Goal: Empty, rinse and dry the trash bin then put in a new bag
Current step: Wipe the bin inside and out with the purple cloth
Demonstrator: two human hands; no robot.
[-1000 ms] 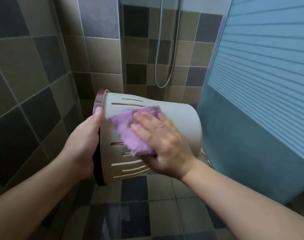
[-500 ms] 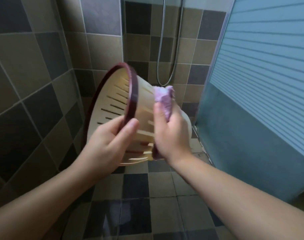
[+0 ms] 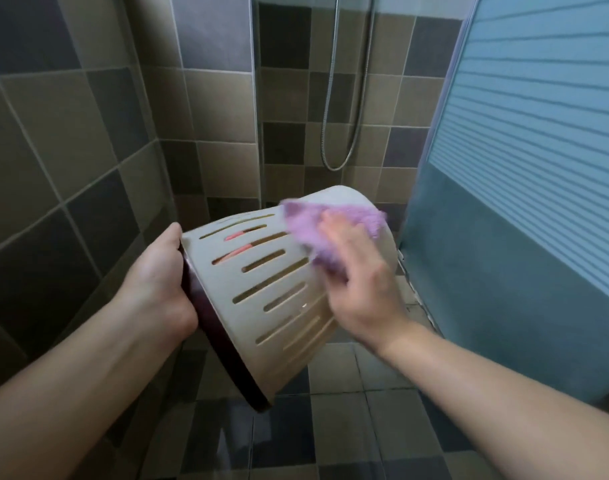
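Note:
A cream trash bin (image 3: pixel 278 317) with slotted sides and a dark maroon rim lies on its side in the air, its base pointing away from me. My left hand (image 3: pixel 157 282) grips the rim at the bin's left end. A purple cloth (image 3: pixel 316 230) is pressed on the bin's upper outer wall near the base by my right hand (image 3: pixel 361 289), which lies flat over it and looks blurred.
Brown and grey tiled walls (image 3: pixel 71 150) close in on the left and behind. A metal shower hose (image 3: pixel 344 98) hangs on the back wall. On the right stands a blue frosted shower door (image 3: pixel 521 168). The wet tiled floor (image 3: pixel 330 427) lies below.
The bin has turned so its opening faces left and down instead of toward me. My right hand with the cloth moved from the bin's edge onto its upper outer wall near the base.

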